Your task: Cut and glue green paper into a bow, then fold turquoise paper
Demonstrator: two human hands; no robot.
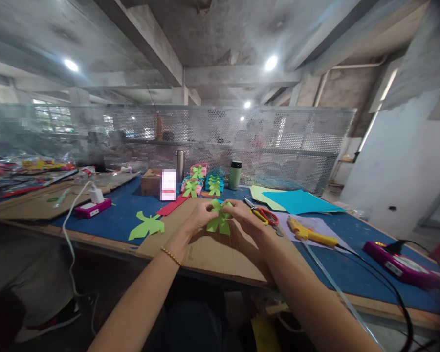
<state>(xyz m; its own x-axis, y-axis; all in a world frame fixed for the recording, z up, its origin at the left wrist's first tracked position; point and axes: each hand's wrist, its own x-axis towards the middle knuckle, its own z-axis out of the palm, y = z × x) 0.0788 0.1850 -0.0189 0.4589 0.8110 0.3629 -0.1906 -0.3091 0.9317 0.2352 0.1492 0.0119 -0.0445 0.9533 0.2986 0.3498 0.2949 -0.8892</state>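
Between my hands, over the cardboard sheet, is a light green paper bow with flared tails. My left hand pinches its left side, and my right hand grips its upper right side. A bit of blue shows behind its top. Another green paper cut-out lies flat on the blue table to the left. Just right of my right hand are scissors with red and yellow handles. Beyond my hands stand small pink boxes and a blue box with green bows on them.
A yellow glue gun rests on purple paper at the right, its cord running to a purple power strip. Blue paper, a green tumbler, a steel flask and a cardboard box stand or lie farther back.
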